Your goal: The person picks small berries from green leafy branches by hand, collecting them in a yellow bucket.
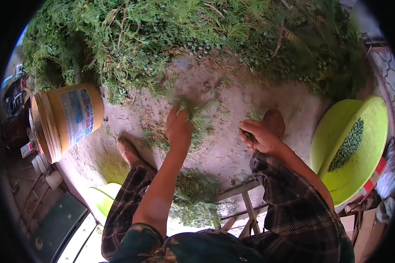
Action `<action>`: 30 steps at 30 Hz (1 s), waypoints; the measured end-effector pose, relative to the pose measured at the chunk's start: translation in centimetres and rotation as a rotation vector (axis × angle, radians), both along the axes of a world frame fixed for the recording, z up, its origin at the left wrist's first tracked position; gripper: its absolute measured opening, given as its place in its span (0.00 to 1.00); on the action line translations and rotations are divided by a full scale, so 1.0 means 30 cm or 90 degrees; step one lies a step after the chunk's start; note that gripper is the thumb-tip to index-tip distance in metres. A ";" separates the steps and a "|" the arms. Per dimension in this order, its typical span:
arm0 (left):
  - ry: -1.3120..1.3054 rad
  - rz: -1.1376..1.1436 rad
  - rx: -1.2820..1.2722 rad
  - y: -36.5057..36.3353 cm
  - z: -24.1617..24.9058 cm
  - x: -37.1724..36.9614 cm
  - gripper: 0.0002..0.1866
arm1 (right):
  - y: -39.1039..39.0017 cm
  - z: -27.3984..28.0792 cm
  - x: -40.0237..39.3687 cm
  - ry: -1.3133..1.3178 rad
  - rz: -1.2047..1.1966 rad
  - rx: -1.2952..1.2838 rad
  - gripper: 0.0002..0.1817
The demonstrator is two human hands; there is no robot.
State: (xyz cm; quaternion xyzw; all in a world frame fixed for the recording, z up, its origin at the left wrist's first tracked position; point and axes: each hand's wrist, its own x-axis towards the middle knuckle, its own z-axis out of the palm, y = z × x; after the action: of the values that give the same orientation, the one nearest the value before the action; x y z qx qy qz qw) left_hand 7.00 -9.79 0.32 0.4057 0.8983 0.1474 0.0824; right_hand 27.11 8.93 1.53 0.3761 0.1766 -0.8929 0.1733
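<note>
My left hand (179, 131) is closed around a green conifer sprig (189, 107), which is smeared by motion, over the floor between my feet. Loose clippings (156, 133) lie below and beside it. Near my right foot, my right hand (260, 135) is curled shut, thumb against the fingers; something small and dark shows at the fingertips, too small to name. To the right stands a lime-green basin (377, 144) with a heap of small green cones (349, 147) in it. A big pile of conifer branches (153, 35), with cones among the foliage, spreads across the far side.
A yellow bucket (98, 109) with a printed label lies on its side at the left. Another lime-green container (105, 199) sits behind my left leg. More cut greenery (195, 188) lies beneath me by a wooden frame (249, 206). Cardboard (364, 232) and plastic bags are at the lower right.
</note>
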 end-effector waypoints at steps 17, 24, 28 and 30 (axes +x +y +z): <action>-0.236 -0.031 0.104 0.158 0.108 -0.033 0.23 | 0.011 0.002 -0.020 0.067 -0.030 -0.158 0.18; -0.085 -0.084 -0.214 -0.014 0.054 -0.001 0.41 | -0.002 -0.041 0.016 0.082 -0.032 -0.113 0.16; -0.193 -0.117 -0.298 -0.225 0.172 0.169 0.31 | 0.001 -0.018 0.008 0.046 -0.029 -0.072 0.15; -0.329 -0.137 -0.414 -0.184 0.216 0.104 0.23 | -0.004 -0.021 0.012 0.045 0.008 -0.049 0.16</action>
State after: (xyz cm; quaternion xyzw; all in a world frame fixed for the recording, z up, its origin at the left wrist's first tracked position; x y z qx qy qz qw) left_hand 10.10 -15.32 6.81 0.3998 0.8003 -0.0561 0.4434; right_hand 27.48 8.82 0.89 0.3359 0.1505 -0.9108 0.1872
